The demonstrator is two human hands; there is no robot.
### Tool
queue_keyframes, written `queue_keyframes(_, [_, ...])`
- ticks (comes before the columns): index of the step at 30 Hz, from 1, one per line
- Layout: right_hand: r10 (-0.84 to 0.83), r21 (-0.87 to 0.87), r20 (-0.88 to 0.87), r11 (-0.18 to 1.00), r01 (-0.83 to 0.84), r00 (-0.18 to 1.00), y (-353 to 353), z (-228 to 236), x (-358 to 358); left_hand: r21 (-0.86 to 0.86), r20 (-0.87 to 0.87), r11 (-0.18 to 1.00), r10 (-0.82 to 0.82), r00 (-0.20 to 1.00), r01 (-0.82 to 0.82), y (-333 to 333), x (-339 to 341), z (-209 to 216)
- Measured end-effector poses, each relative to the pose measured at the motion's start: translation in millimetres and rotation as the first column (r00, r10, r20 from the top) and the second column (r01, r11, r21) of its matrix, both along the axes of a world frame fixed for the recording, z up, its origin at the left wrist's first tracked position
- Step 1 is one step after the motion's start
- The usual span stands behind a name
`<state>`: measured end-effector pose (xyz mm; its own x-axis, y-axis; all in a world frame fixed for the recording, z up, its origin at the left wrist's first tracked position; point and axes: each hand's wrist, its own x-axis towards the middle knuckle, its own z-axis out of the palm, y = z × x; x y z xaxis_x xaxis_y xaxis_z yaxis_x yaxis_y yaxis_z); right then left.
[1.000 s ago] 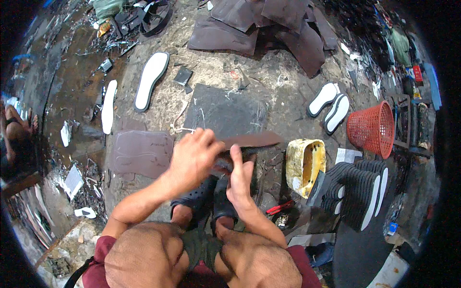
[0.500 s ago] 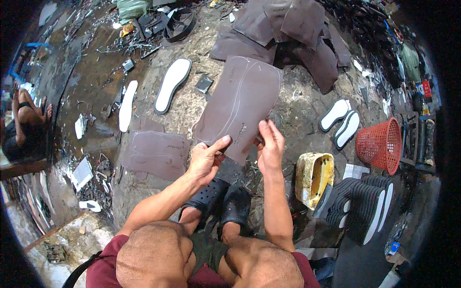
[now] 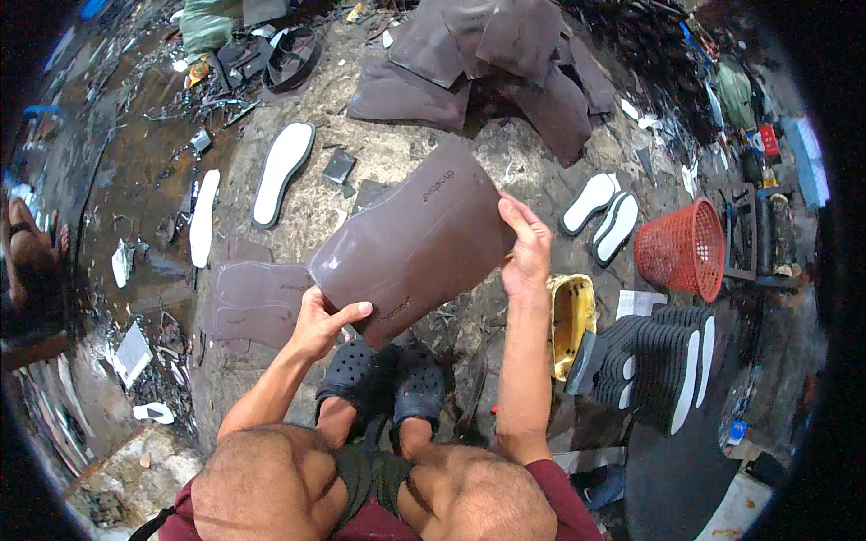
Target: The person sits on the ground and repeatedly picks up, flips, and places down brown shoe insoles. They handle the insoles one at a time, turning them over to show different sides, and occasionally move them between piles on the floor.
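A dark brown flexible sheet (image 3: 419, 230) with embossed marks and faint lines hangs slanted over the ground in front of my knees, held between both hands. My left hand (image 3: 327, 326) grips its near left corner, thumb on top and the other fingers underneath. At its right edge my right hand (image 3: 526, 245) is closed on the sheet, with part of its fingers hidden behind it. Below and left of the held piece, a similar brown sheet (image 3: 244, 316) with drawn sole outlines lies flat on the ground.
Beyond the held sheet lies a pile of brown sheets (image 3: 410, 95). White-topped soles (image 3: 282, 171) rest on the left, and a pair (image 3: 616, 230) on the right. A yellow container (image 3: 561, 352), red basket (image 3: 667, 252) and stacked black soles (image 3: 654, 379) stand right of my arm.
The sheet has turned and tilted between my hands, and its drawn outlines show more faintly. My right hand has moved farther up its right edge, and my hands are wider apart.
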<state>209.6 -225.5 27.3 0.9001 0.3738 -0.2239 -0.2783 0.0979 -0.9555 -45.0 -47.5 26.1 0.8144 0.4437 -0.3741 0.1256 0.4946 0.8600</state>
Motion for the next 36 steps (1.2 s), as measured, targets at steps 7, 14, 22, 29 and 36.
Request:
queue_keyframes(7, [0.36,0.116,0.184,0.916,-0.384,0.915,28,46,-137,0.548,0.15,0.785,-0.432,0.889,0.289,7,4,44])
queue_keyframes(14, [0.062,-0.052,-0.049,0.997,-0.064,0.997,-12,-31,-106,0.772,0.066,0.635,-0.125,0.99,0.029,39,22,13])
queue_keyframes(22, [-0.203,-0.397,0.387,0.844,0.361,0.9,-64,-80,13,0.74,-0.275,0.672,0.315,0.909,-0.009,90,-10,-92])
queue_keyframes(29, [-0.06,-0.936,0.331,0.102,0.336,0.942,-69,-111,174,0.76,-0.367,0.614,0.134,0.92,0.213,23,-9,-119])
queue_keyframes(36, [-0.011,-0.972,0.216,-0.093,0.214,0.976,-89,-88,183,0.709,-0.125,0.704,0.184,0.975,-0.042,24,-4,-84])
